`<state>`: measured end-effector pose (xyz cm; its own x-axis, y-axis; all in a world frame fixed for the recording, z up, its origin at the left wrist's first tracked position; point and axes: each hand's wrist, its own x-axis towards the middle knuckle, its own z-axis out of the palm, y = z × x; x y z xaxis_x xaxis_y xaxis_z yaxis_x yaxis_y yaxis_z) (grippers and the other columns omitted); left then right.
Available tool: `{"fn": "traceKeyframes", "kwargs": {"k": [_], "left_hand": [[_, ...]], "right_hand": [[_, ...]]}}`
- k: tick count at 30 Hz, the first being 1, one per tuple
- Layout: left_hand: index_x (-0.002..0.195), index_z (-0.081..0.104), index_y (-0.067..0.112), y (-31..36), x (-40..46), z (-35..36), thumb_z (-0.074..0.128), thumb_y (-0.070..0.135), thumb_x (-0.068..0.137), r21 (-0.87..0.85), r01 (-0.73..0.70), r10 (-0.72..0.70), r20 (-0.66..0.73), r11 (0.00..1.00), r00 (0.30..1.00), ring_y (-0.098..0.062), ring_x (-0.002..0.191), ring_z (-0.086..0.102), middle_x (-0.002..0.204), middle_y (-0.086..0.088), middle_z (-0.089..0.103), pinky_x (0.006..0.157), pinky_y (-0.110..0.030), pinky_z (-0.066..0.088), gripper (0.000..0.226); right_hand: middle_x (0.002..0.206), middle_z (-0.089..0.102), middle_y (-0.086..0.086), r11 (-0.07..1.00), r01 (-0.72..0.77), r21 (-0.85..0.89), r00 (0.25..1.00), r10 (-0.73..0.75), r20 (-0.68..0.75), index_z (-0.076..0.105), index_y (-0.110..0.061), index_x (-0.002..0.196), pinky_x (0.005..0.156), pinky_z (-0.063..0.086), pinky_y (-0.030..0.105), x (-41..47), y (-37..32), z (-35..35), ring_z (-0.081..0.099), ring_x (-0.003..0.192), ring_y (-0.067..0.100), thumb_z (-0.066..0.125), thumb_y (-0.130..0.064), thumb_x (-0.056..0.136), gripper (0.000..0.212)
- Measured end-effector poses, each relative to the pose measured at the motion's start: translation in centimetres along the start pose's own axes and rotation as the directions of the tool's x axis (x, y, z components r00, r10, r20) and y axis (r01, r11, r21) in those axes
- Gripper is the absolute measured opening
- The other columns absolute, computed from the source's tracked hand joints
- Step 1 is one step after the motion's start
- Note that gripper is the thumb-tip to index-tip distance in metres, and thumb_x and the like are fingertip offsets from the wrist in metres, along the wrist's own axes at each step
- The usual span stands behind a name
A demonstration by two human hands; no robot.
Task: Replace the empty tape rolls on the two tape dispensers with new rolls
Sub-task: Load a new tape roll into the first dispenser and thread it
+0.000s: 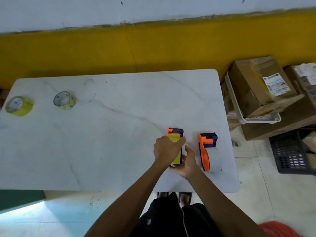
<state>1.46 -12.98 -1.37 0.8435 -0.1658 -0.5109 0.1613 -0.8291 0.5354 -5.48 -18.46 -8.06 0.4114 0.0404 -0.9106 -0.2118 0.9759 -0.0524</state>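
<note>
While left hand (165, 149) grips dispenser (176, 146), yellow roll (174, 138) apparently loaded.

On the white marble-patterned table (119, 130), two yellow-green tape rolls sit near the far left corner: the outer yellow-green tape roll (18, 106) right at the left edge, the inner yellow-green tape roll (65, 100) to its right, the two apart. Toward the near right corner stand two orange-and-purple plastic tape dispensers side by side. The left orange-and-purple tape dispenser (176, 134) has the left hand (166, 149) over it and the right hand (188, 161) at its near right side. The right orange-and-purple tape dispenser (206, 147) stands beside the right edge. Beyond the right edge, brown cardboard boxes (259, 86) are stacked on the floor, with a dark plastic crate (290, 153) nearer to the person.
</note>
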Motion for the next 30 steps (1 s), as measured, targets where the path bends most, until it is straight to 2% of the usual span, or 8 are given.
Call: {"fn": "traceKeyframes", "kwargs": {"k": [5,9,12,18,21,24,26,30], "left_hand": [[0.068,0.053,0.013,-1.5,-1.0,1.4,0.056,0.067,0.068,-0.001,0.027,-0.027,0.017,1.000,0.999,-0.017,0.059,0.058,0.066,-0.001,0.059,0.053,-0.028,0.046,0.054],[0.086,0.059,0.007,-2.0,-1.4,1.7,0.056,0.067,0.069,0.020,0.042,-0.043,0.044,0.999,0.998,-0.023,0.076,0.063,0.084,-0.006,0.065,0.065,-0.035,0.053,0.063],[0.101,0.057,0.007,-2.1,-1.4,1.7,0.058,0.066,0.073,0.052,0.061,-0.063,0.043,0.997,0.997,-0.026,0.087,0.061,0.097,-0.007,0.063,0.075,-0.037,0.053,0.066],[0.120,0.048,0.005,-1.1,-1.9,1.5,0.057,0.073,0.074,0.065,0.102,-0.108,0.106,0.993,0.988,-0.029,0.103,0.060,0.117,-0.011,0.060,0.082,-0.037,0.048,0.083],[0.127,0.042,0.003,-0.6,-2.0,0.7,0.053,0.076,0.075,0.062,0.120,-0.128,0.153,0.991,0.980,-0.032,0.113,0.057,0.124,-0.013,0.057,0.088,-0.040,0.047,0.090],[0.131,0.040,0.003,0.4,-2.1,-0.5,0.044,0.075,0.079,0.026,0.111,-0.113,0.148,0.994,0.983,-0.033,0.118,0.053,0.131,-0.015,0.053,0.095,-0.041,0.044,0.089],[0.138,0.035,0.002,1.9,-2.0,-1.8,0.037,0.070,0.085,-0.031,0.053,-0.049,0.117,0.998,0.992,-0.035,0.126,0.048,0.140,-0.018,0.046,0.103,-0.044,0.040,0.086],[0.145,0.032,0.003,6.9,-1.4,-5.7,0.035,0.048,0.098,-0.137,-0.122,0.128,0.033,0.983,0.991,-0.032,0.132,0.043,0.148,-0.019,0.041,0.105,-0.038,0.036,0.065]], "right_hand": [[0.121,0.059,0.026,0.996,-0.086,-0.031,0.995,0.084,-0.055,0.055,-0.002,0.119,0.079,0.052,0.051,-1.1,0.9,-1.7,0.061,0.103,0.039,0.038,-0.053,0.094,0.059],[0.108,0.061,0.028,0.984,-0.083,-0.157,0.987,0.059,-0.148,0.054,0.007,0.114,0.085,0.050,0.051,-1.1,1.9,-3.9,0.060,0.096,0.039,0.036,-0.061,0.093,0.073],[0.100,0.062,0.023,0.944,-0.043,-0.327,0.976,-0.029,-0.214,0.055,0.002,0.111,0.088,0.049,0.048,-1.2,1.4,-4.1,0.061,0.089,0.034,0.037,-0.056,0.095,0.063],[0.092,0.056,0.010,0.599,-0.052,-0.799,0.958,-0.196,-0.210,0.055,-0.008,0.098,0.090,0.053,0.042,-3.7,-0.6,-0.7,0.057,0.086,0.023,0.042,-0.057,0.091,0.051],[0.108,0.057,0.007,0.460,0.081,-0.884,0.917,-0.383,-0.115,0.051,-0.011,0.123,0.086,0.052,0.039,-4.3,-1.4,0.1,0.055,0.104,0.026,0.033,-0.061,0.089,0.062],[0.103,0.056,0.008,0.231,0.240,-0.943,0.845,-0.527,0.086,0.042,-0.007,0.134,0.075,0.045,0.034,-5.7,-3.0,1.9,0.057,0.109,0.033,0.027,-0.032,0.101,0.044],[0.112,0.059,0.016,0.182,0.326,-0.928,0.781,-0.604,0.156,0.048,-0.004,0.127,0.088,0.043,0.039,-7.5,-4.6,3.8,0.056,0.112,0.033,0.028,-0.022,0.102,0.037],[0.083,0.054,0.003,0.135,0.515,-0.847,0.693,-0.648,0.318,0.054,-0.009,0.083,0.088,0.041,0.036,-11.5,-8.7,7.9,0.052,0.092,0.024,0.028,-0.037,0.101,0.042]]}}
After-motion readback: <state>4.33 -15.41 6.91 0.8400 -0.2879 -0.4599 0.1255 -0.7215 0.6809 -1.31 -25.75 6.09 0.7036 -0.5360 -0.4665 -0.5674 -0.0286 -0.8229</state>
